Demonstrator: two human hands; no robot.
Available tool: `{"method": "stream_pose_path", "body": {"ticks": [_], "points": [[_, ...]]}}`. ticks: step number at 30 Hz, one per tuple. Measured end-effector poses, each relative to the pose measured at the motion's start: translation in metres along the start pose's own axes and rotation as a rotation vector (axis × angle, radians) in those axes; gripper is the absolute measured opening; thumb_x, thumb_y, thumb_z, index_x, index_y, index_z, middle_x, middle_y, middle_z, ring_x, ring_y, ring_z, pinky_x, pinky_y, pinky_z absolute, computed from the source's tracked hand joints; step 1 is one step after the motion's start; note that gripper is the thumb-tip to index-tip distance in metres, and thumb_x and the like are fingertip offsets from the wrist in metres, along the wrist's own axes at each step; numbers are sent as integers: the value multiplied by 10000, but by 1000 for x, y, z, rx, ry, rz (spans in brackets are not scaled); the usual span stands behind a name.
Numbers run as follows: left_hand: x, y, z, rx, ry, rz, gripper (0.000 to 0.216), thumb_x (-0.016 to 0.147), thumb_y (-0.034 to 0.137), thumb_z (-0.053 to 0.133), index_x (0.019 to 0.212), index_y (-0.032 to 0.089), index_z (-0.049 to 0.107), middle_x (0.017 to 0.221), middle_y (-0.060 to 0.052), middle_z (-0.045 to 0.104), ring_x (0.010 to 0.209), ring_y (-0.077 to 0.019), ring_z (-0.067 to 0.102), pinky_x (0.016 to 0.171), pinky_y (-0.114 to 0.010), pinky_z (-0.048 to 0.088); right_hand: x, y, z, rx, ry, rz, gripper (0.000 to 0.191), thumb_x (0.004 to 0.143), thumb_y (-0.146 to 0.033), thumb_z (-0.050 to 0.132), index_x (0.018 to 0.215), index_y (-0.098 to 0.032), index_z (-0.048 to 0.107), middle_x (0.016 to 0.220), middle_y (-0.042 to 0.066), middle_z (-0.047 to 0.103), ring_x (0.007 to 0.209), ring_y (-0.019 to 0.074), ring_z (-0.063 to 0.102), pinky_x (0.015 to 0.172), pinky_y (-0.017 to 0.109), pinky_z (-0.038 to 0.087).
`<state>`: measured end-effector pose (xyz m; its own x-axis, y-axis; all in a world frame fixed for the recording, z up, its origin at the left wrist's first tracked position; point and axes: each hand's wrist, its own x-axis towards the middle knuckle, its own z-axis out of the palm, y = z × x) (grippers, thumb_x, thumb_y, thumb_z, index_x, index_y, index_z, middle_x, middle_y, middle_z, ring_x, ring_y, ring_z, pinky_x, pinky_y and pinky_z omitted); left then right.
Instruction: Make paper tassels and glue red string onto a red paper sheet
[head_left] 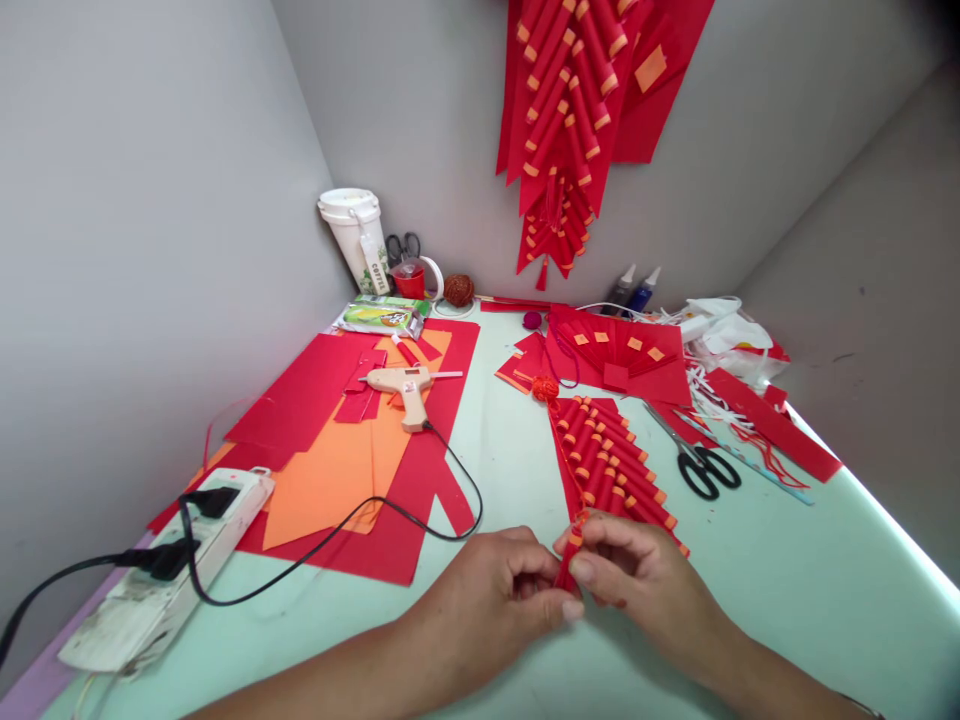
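Here, red tassel (568, 563), pinched between fingers (596, 577)

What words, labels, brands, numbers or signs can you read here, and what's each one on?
"COFFEE": on the white lidded cup, low on its side.
Green-and-white packet: printed, but too blurred to read.
Glue gun: a small label with reddish print, too small to read.
Dark bottle and blue bottle: any print is too small to read.

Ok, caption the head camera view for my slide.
Left fingers and right fingers hold a red tassel-like piece near rows of paper rolls, glue gun lying left.
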<state>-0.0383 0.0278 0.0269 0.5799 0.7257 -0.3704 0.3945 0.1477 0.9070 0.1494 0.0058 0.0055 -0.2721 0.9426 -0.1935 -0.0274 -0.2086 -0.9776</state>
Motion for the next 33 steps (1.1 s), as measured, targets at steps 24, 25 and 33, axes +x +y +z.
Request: {"method": "stream_pose_path", "body": {"ticks": [24,25,33], "points": [[-3,2,-4,-12,-23,45,252,797,402,684,738,157,682,736,32,474,686,-108,452,617,-210,358,3,2,4,128,-125,-1,293,786,-468,727,793,-177,689,670,-24,515,582,98,420,571,219,371],[-3,1,-4,-11,-21,44,283,788,432,691,725,156,672,734,33,473,686,-108,450,615,-210,356,4,3,5,141,-141,-3,301,773,-475,736,803,-179,693,682,-19,528,597,102,439,587,221,384],[-4,1,-6,-12,-38,65,305,705,458,750,720,165,665,735,33,489,662,-102,453,572,-205,344,8,9,7,172,-178,21,344,722,-518,760,813,-193,690,717,-2,542,659,144,560,671,262,462]]}}
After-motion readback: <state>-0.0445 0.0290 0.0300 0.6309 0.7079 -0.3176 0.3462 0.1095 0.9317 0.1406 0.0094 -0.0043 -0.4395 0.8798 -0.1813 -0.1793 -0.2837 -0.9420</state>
